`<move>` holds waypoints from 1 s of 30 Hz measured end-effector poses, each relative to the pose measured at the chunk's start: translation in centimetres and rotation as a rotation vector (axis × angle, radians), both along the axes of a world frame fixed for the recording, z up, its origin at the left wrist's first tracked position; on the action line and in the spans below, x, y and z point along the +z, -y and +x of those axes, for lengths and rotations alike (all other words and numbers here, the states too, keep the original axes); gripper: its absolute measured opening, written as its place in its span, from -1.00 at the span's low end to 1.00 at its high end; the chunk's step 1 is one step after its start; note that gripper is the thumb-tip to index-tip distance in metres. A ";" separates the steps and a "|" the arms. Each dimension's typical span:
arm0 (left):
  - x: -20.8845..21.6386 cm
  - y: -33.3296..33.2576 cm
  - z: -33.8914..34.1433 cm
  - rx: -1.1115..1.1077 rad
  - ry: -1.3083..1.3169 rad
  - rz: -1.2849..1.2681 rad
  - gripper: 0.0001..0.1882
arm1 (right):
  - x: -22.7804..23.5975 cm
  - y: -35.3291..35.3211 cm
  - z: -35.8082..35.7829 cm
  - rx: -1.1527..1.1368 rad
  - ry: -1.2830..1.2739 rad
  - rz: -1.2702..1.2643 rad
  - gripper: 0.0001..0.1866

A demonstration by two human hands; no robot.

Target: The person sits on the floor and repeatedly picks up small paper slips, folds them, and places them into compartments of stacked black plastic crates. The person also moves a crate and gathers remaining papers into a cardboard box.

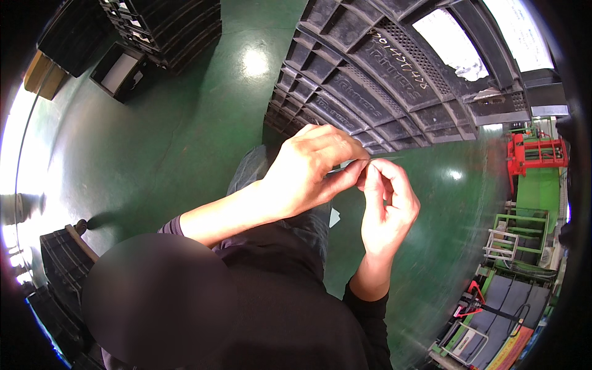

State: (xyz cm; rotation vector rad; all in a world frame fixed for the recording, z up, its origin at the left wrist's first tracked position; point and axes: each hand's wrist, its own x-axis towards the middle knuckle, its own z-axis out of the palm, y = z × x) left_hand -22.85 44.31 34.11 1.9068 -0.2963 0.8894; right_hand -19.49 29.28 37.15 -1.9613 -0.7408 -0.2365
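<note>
My left hand (311,163) and my right hand (390,209) meet in front of my body, fingertips touching. Both are closed in a pinch at the same spot. Whatever sits between the fingertips, if anything, is too small or hidden to make out. Just beyond the hands stands a large ribbed black plastic container (364,86), its wall covered in square recesses and raised and handwritten marks. My left fingers overlap its lower edge in the picture, but I cannot tell whether they touch it. A small white piece (335,217) shows below the hands, beside my jeans.
Stacked black crates (163,31) stand at the far left, near an open black box (117,71) on the green floor (185,135). On the right are a red metal frame (535,154), a green metal rack (524,231) and a grey-topped platform (515,308). Black crates (65,259) stand at the near left.
</note>
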 end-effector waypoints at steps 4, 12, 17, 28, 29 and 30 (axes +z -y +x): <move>-0.1 0.0 0.1 -0.086 -0.073 -0.131 -0.84 | 0.0 0.2 0.0 0.008 -0.042 0.031 -0.95; 0.0 0.7 0.3 0.006 0.042 0.028 -0.81 | 0.0 0.5 0.1 -0.018 -0.015 0.012 -0.95; 0.0 0.8 0.4 -0.041 0.035 -0.030 -0.82 | -0.1 0.8 0.1 -0.015 -0.004 0.019 -0.96; 0.8 0.9 0.0 -0.366 -0.447 -0.547 -0.81 | 0.2 1.5 0.3 0.013 -0.112 0.077 -0.95; 0.8 0.9 0.1 -0.364 -0.445 -0.532 -0.81 | 0.2 1.5 0.4 0.012 -0.119 0.083 -0.95; 0.7 1.0 0.2 -0.366 -0.413 -0.531 -0.81 | 0.2 1.6 0.4 0.005 -0.112 0.068 -0.95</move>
